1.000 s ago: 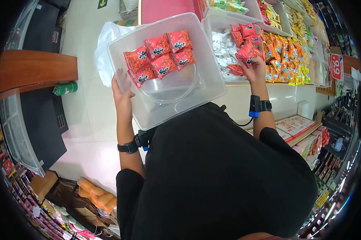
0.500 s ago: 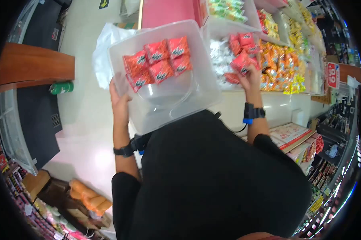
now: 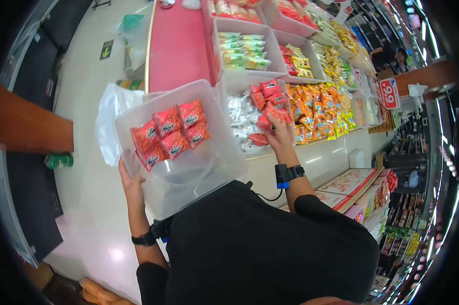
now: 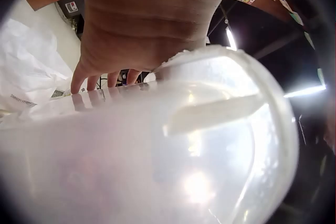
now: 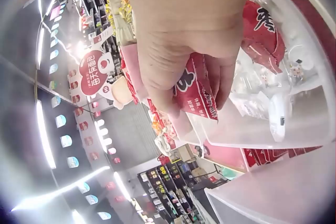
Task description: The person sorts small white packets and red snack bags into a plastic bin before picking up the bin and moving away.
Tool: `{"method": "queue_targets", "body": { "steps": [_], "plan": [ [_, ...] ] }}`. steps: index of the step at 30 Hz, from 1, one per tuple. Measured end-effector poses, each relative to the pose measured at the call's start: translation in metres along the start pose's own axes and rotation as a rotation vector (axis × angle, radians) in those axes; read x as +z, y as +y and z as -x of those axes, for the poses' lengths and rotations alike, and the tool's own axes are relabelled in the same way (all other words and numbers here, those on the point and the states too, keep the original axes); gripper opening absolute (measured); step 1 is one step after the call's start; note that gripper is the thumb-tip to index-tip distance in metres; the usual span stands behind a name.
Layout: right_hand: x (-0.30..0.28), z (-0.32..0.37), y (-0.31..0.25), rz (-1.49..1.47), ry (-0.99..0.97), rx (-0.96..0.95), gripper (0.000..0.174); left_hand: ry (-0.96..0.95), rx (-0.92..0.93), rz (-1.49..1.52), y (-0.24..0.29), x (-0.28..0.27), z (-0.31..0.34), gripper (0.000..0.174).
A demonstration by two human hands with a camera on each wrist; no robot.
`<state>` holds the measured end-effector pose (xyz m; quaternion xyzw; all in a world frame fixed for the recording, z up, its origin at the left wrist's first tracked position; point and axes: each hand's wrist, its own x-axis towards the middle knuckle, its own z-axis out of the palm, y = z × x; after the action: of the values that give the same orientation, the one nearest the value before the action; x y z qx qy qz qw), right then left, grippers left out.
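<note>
My left hand (image 3: 133, 188) grips the side of a translucent plastic bin (image 3: 223, 157), thumb over the rim; in the left wrist view the fingers lie along its outer wall (image 4: 105, 171). Several red snack packets (image 3: 175, 145) with black lettering lie in rows toward the bin's far end. On the right, my right hand (image 3: 284, 134) is over a shelf bin of silver packets (image 3: 239, 111). Its thumb and fingers pinch a red packet (image 5: 194, 90). Other red packets (image 3: 271, 89) sit on the silver ones, and one (image 5: 264, 36) shows beside the hand.
Orange packets (image 3: 316, 109) fill the section right of the silver ones. Bins of green-and-white packets (image 3: 243, 51) and other snacks stand behind. A pink counter top (image 3: 178, 51) runs beyond the held bin. A white plastic bag (image 3: 110, 122) is left of it. A 9.9 price sign (image 3: 389, 93) stands right.
The head view has shifted, so the bin and both hands appear lower and further left, with more shelf bins showing. The right hand still holds a red packet over the silver ones.
</note>
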<state>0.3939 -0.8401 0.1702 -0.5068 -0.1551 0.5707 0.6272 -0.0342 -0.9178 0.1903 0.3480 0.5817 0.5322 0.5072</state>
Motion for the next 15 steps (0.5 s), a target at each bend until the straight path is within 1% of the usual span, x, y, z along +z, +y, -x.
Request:
{"method": "queue_targets", "body": {
  "steps": [3, 5, 6, 7, 9, 10, 11, 12, 13, 14, 15],
  "plan": [
    [0.011, 0.0, -0.002, -0.007, 0.03, -0.055, 0.036, -0.018, 0.003, 0.024, -0.002, 0.003, -0.006, 0.082],
    [0.015, 0.0, 0.001, -0.007, 0.039, -0.135, 0.037, -0.018, -0.005, 0.019, -0.002, 0.003, -0.007, 0.083],
    [0.009, -0.008, 0.004, 0.003, 0.003, -0.141, 0.04, -0.006, 0.004, 0.039, -0.003, 0.003, -0.006, 0.083],
    [0.006, -0.011, 0.006, -0.009, 0.013, -0.139, 0.04, 0.005, 0.011, 0.056, -0.004, 0.002, -0.006, 0.084],
    [0.012, -0.008, 0.006, -0.003, -0.036, -0.17, 0.041, -0.01, 0.03, 0.036, -0.007, 0.002, -0.007, 0.084],
    [0.017, -0.002, 0.004, -0.026, 0.003, -0.208, 0.041, -0.013, 0.051, 0.025, -0.009, 0.001, -0.007, 0.084],
    [0.019, 0.001, 0.001, -0.035, -0.016, -0.202, 0.041, -0.002, 0.038, 0.002, -0.009, 0.002, -0.007, 0.084],
    [0.018, 0.003, 0.0, -0.048, -0.039, -0.183, 0.041, -0.007, 0.024, 0.046, -0.007, 0.004, -0.007, 0.083],
    [0.019, 0.005, 0.0, -0.04, -0.06, -0.207, 0.038, -0.006, 0.013, 0.085, -0.006, 0.002, -0.006, 0.083],
    [0.007, -0.004, 0.001, -0.055, -0.091, -0.126, 0.036, 0.02, 0.007, 0.055, -0.006, -0.001, -0.004, 0.083],
    [0.009, -0.002, 0.001, -0.048, -0.161, -0.14, 0.036, -0.005, 0.02, 0.033, -0.007, -0.002, -0.006, 0.082]
  ]
}}
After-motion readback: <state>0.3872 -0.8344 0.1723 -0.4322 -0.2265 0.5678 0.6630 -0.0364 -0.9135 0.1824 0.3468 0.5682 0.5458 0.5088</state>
